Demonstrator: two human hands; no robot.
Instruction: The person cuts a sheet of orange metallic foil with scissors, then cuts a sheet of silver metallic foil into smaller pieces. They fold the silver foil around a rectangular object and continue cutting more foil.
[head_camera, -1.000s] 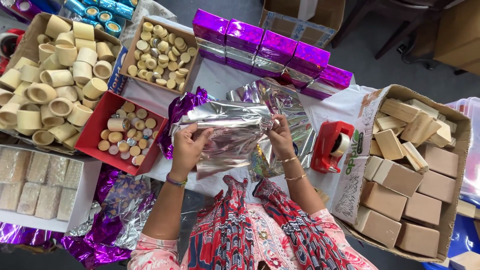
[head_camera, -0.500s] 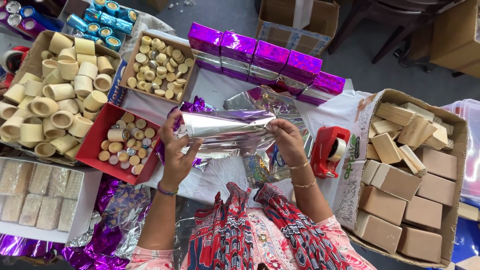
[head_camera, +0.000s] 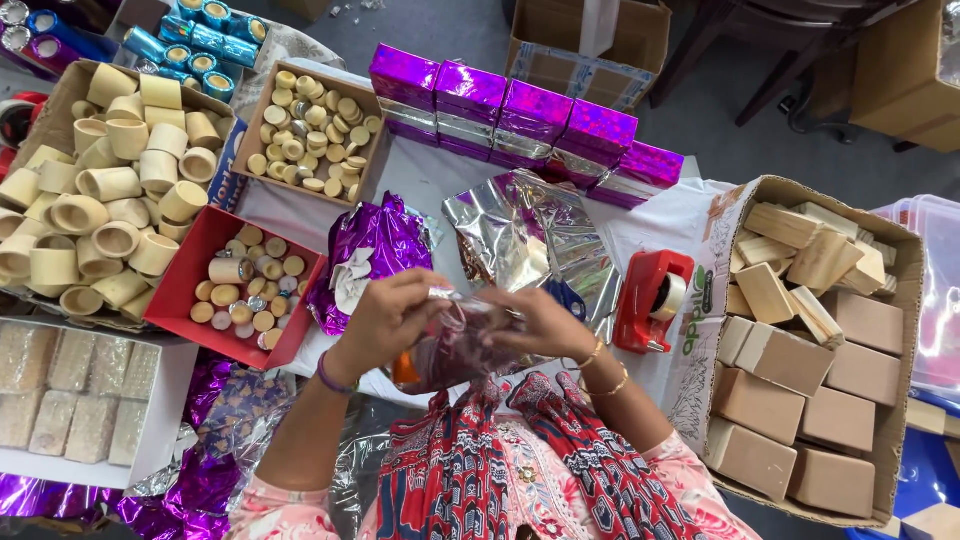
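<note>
My left hand (head_camera: 385, 318) and my right hand (head_camera: 535, 322) both grip a sheet of shiny silver foil (head_camera: 450, 345), folded down between them close to my lap. The fingertips of both hands meet along the sheet's top edge. More loose silver foil (head_camera: 520, 235) lies on the white table just beyond my hands, and a crumpled purple foil bundle (head_camera: 375, 245) lies to its left. What the held foil covers is hidden.
A red tape dispenser (head_camera: 655, 298) stands right of my hands. A cardboard box of tan blocks (head_camera: 800, 350) is far right. Purple wrapped boxes (head_camera: 520, 115) line the back. Boxes of cream cylinders (head_camera: 95, 190) and small discs (head_camera: 310, 135) sit left, with a red tray (head_camera: 240, 290).
The foil sheet, held spread out flat over the table a second ago, has been folded and drawn down toward my lap. Both hands have come closer together.
</note>
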